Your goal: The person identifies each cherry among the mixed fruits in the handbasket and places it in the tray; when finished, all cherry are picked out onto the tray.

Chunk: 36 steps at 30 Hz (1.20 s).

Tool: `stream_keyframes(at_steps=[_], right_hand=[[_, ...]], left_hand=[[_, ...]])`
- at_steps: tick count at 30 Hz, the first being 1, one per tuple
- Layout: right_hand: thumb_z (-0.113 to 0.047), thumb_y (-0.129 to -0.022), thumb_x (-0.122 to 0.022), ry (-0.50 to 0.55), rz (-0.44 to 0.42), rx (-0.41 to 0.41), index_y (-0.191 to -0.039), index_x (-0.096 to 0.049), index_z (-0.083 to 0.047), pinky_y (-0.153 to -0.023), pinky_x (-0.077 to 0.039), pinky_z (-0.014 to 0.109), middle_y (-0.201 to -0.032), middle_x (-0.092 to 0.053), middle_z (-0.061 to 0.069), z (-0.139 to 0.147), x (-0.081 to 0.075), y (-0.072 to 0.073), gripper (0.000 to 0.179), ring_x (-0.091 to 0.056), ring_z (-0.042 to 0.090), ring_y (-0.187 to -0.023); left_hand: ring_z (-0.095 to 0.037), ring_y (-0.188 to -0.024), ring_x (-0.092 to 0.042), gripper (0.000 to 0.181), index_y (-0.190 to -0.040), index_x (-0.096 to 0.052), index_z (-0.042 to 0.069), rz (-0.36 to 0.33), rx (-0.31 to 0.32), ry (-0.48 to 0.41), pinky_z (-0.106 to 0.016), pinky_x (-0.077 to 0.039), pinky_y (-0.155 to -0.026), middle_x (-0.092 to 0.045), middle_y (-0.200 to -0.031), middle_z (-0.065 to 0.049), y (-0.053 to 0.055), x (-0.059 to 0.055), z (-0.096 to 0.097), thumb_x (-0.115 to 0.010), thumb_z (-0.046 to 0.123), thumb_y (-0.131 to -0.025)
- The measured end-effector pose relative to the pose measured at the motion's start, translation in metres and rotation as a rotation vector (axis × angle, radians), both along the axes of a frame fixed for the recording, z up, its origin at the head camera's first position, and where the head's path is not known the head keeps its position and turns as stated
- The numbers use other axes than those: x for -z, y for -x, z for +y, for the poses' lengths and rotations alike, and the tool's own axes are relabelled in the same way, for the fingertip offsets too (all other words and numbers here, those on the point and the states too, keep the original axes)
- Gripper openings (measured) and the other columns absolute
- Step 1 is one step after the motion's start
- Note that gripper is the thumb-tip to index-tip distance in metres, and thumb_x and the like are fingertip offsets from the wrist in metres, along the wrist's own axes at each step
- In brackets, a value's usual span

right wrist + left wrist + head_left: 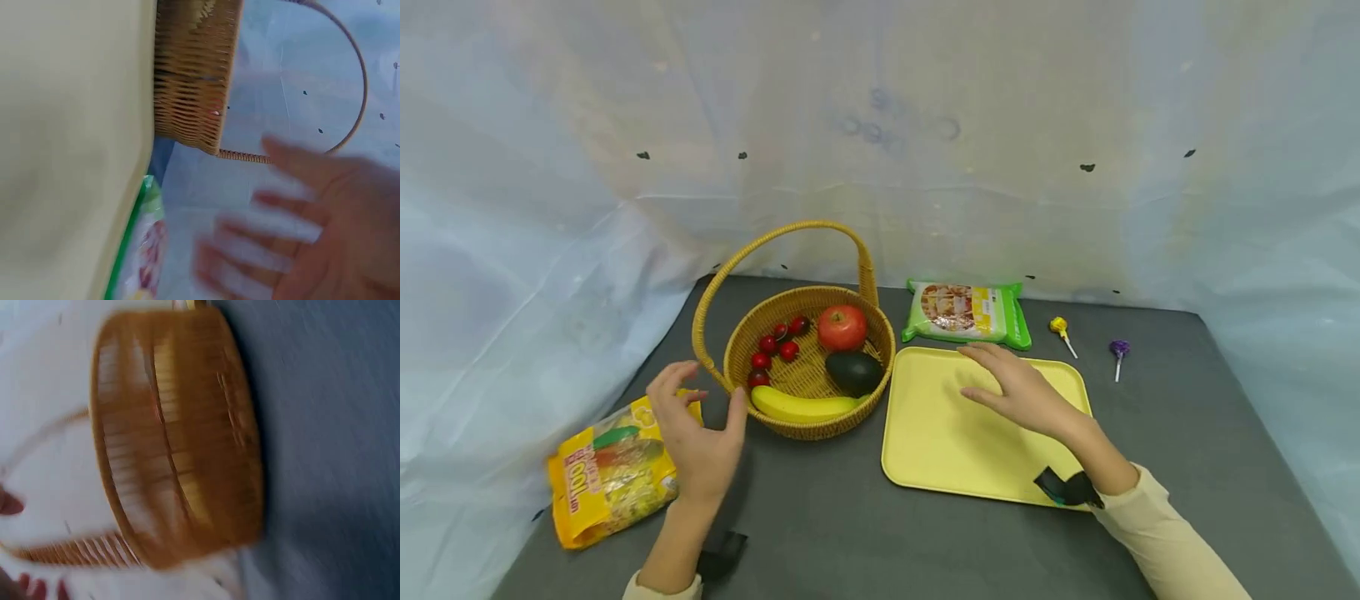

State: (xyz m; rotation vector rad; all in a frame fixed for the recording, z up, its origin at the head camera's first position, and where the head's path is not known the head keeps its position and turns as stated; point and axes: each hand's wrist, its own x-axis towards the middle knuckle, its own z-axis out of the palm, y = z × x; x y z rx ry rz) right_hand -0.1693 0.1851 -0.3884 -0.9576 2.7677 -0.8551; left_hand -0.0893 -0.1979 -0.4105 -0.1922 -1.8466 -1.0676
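In the head view my left hand (pixel 700 446) is raised at the left side of a wicker basket (pixel 805 432), thumb and fingers spread apart with nothing between them. A banana (pixel 801 407), a red apple (pixel 842 327), a dark green avocado-like fruit (pixel 854 372) and several cherries (pixel 761 361) lie in the basket. Its tall handle (pixel 805 225) arches over it. My right hand (pixel 1018 392) hovers above the yellow tray (pixel 925 450), holding nothing. In the right wrist view the fingers (pixel 275 240) are spread and blurred.
A yellow snack bag (pixel 613 471) lies left of the basket, partly behind my left hand. Behind the tray is a green-and-white packet (pixel 966 312). A yellow lollipop (pixel 1060 326) and a purple lollipop (pixel 1118 350) lie at the right. A pale plastic sheet (pixel 925 167) hangs behind the table.
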Motion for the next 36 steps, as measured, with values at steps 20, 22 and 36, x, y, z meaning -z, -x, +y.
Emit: stream_keyframes(at_steps=[20, 22, 36], right_hand=[[0.0, -0.091, -0.07, 0.143, -0.523, -0.554, -0.141, -0.051, 0.004, -0.101, -0.05, 0.03, -0.141, -0.053, 0.022, -0.253, -0.023, 0.122, 0.054, -0.052, 0.034, -0.129], [0.0, -0.091, -0.071, 0.125, -0.545, -0.533, -0.14, -0.052, 0.004, -0.098, -0.051, 0.029, -0.139, -0.054, 0.022, -0.26, -0.016, 0.122, 0.053, -0.052, 0.034, -0.128], [0.009, -0.087, -0.07, 0.047, -0.511, -0.458, -0.125, -0.065, 0.006, -0.095, -0.052, 0.027, -0.126, -0.065, 0.018, -0.275, 0.014, 0.115, 0.038, -0.06, 0.028, -0.116]], left_hand=[[-0.019, -0.116, -0.052, 0.068, -0.141, -0.038, -0.012, -0.349, 0.309, -0.046, -0.017, -0.053, -0.087, -0.05, -0.12, 0.008, 0.001, 0.02, -0.035, -0.068, -0.022, -0.081], [-0.031, -0.114, -0.051, 0.067, -0.142, -0.038, -0.012, -0.333, 0.301, -0.07, -0.017, -0.053, -0.087, -0.053, -0.119, -0.005, 0.0, 0.019, -0.033, -0.067, -0.023, -0.082], [-0.046, -0.116, -0.046, 0.064, -0.143, -0.039, -0.012, -0.346, 0.241, -0.132, -0.019, -0.051, -0.089, -0.048, -0.122, -0.032, -0.005, 0.019, -0.024, -0.067, -0.017, -0.086]])
